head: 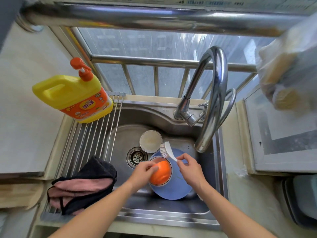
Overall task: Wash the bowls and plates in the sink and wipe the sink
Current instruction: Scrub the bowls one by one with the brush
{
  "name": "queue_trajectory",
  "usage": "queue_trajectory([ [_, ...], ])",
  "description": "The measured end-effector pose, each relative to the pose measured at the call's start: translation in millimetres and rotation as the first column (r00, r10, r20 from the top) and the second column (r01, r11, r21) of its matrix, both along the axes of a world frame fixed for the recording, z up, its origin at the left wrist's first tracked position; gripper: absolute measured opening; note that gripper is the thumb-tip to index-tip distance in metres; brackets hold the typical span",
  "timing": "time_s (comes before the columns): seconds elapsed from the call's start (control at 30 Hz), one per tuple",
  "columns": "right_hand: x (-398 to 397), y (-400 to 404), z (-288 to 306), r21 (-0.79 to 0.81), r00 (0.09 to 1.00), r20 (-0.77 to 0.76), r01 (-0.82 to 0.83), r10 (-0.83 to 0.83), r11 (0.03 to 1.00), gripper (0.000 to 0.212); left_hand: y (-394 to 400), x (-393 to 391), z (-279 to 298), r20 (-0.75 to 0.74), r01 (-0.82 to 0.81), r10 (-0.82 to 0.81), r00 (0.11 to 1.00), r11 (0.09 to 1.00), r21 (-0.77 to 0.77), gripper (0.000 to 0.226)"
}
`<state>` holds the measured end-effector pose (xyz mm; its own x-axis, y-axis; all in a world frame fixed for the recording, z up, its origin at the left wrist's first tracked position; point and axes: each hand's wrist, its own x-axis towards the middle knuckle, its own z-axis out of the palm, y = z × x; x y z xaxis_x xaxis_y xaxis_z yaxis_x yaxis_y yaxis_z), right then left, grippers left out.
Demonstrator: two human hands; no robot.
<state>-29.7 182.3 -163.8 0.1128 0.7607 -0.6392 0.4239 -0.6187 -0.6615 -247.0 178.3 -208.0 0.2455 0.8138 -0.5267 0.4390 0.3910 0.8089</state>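
Orange bowl (161, 174) tilted over blue plate (173, 184), low in sink (171, 215) basin. Left hand (144, 172) grip curled round bowl's rim. Right hand (188, 167) grip pinching white brush (167, 151) handle, bristles toward 11 o'clock near pale bowl (151, 140). Drain (137, 157) at 9 o'clock of the bowls. Dark cloth (84, 184) on rack at 8 o'clock; yellow detergent bottle (73, 95) at 10 o'clock on bench.

So you've got an orange bowl (161, 174) tipped on its side, sitting on a blue plate (173, 188) that lies flat at the bottom of the steel sink (171, 213). Just behind them, by the drain, there's a small white bowl (151, 141), upright, with a brownish smear inside. A white dish brush (167, 151) hangs over the plate, bristles touching the white bowl's rim.
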Motion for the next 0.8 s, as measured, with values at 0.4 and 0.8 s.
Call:
queue_trajectory([
  [0.4, -15, -8, -4, 0.034, 0.997, 0.047, -0.058, 0.056, 0.998, 0.012, 4, 4, -23, -0.149, -0.215, 0.182, 0.972, 0.941, -0.259, 0.081],
  [0.8, -25, 4, 24, 0.012, 0.926, 0.171, -0.344, 0.338, 0.939, 0.012, 12, 0, -11, -0.071, -0.244, 0.233, 0.97, 0.937, -0.249, 0.068],
])
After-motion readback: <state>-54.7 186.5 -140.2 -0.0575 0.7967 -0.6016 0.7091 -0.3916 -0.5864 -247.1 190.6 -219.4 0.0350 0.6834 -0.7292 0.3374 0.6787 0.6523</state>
